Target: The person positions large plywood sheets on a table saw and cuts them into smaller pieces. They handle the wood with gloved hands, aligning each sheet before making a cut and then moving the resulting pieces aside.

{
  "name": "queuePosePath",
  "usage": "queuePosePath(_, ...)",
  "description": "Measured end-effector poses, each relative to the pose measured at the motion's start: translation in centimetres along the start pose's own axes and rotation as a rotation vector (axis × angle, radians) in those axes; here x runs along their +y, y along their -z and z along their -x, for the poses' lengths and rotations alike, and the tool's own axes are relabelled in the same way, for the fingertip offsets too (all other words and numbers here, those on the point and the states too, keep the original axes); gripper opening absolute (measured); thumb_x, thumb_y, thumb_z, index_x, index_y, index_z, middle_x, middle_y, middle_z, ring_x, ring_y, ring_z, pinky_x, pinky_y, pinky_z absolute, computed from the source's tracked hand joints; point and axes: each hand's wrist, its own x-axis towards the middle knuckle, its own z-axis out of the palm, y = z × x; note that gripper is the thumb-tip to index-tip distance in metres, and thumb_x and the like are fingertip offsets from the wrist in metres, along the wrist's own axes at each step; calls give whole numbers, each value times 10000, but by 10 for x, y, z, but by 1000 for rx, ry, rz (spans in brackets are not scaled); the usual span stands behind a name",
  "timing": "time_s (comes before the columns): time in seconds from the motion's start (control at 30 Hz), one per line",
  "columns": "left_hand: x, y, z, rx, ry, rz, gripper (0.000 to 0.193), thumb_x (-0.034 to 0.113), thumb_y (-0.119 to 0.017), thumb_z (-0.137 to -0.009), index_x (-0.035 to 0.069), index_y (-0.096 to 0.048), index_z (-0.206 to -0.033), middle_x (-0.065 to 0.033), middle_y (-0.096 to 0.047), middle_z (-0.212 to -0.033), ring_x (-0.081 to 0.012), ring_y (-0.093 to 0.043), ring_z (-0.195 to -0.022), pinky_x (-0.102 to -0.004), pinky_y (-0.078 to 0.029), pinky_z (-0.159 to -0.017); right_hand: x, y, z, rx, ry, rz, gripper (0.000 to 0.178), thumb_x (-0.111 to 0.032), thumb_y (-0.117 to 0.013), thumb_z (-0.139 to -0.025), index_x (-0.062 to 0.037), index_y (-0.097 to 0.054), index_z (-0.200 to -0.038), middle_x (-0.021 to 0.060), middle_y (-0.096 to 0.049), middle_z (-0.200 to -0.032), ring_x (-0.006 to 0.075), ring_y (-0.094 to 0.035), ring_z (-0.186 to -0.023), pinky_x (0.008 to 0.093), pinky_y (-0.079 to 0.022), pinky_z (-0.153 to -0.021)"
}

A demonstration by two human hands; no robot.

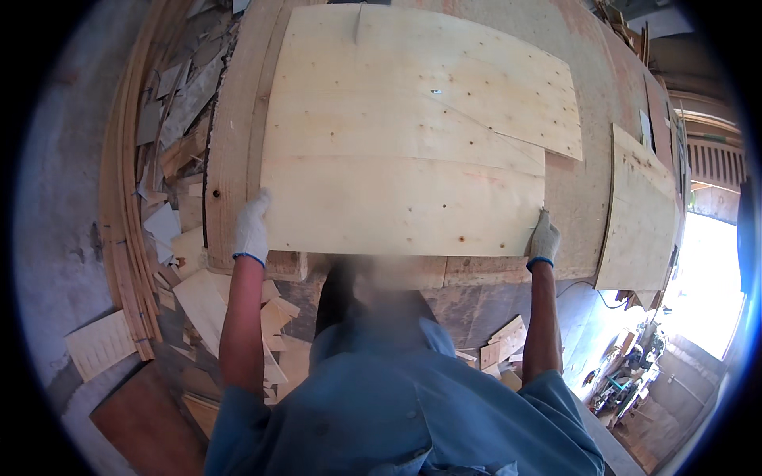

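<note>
A thin, pale veneer sheet (381,210) with small dark knots lies on the workbench, overlapping another pale wood sheet (413,87) on its far side. My left hand (252,228), in a white knitted glove with a blue cuff, grips the near sheet at its left edge. On the opposite side, my right hand (544,239), gloved the same way, pinches the near right corner. Both hands' thumbs and fingertips are partly hidden by the sheet. Both forearms reach forward from blue sleeves.
The wooden workbench (226,159) extends beyond the sheets. Another pale board (637,214) leans over its right end. Long wooden strips (127,182) and a heap of offcuts (171,230) lie on the left. Scraps (504,343) litter the floor near me. A bright doorway (706,278) opens at right.
</note>
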Motion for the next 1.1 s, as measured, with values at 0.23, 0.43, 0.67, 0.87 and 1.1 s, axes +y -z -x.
queuePosePath(0.23, 12, -10, -8, 12, -78, 160, 458, 358, -555, -973, -70, -672, -1084, -106, -696, -1017, -157, -656, -917, -290, -523, -813, -7, -3, -6, -19, 14, 4, 603, -452, -473, -958, 115, -668, -897, 160, -630, -694, 201, -549, -677, 400, -450, -680)
queuePosePath(0.43, -1, 0, -28, 49, -93, 53, 445, 354, -606, -936, -61, -683, -1078, -88, -690, -1003, -146, -621, -879, -299, -503, -801, -1, -11, -16, -38, 37, -60, 585, -425, -483, -970, 119, -674, -872, 109, -611, -669, 162, -556, -667, 364, -445, -635)
queuePosePath(0.67, 4, -1, -31, 47, -18, 37, 514, 437, -643, -904, -47, -692, -1071, -77, -690, -995, -153, -595, -903, -342, -485, -827, 3, -16, -16, -29, 57, -158, 612, -455, -470, -970, 105, -678, -835, 102, -610, -631, 172, -543, -598, 384, -437, -585)
queuePosePath(0.87, -9, 5, -42, 36, -89, -40, 558, 468, -600, -930, -58, -676, -1101, -99, -686, -1049, -164, -591, -961, -333, -470, -880, 14, -19, -30, -4, 93, -47, 663, -489, -439, -965, 119, -661, -817, 194, -608, -630, 225, -551, -594, 431, -433, -608)
queuePosePath(1.1, 2, 1, -45, 24, -63, 12, 534, 453, -605, -931, -54, -682, -1078, -92, -686, -1027, -167, -596, -951, -329, -475, -870, -17, -14, -12, -13, 50, 0, 650, -480, -451, -963, 122, -677, -873, 172, -613, -631, 214, -564, -618, 413, -442, -622)
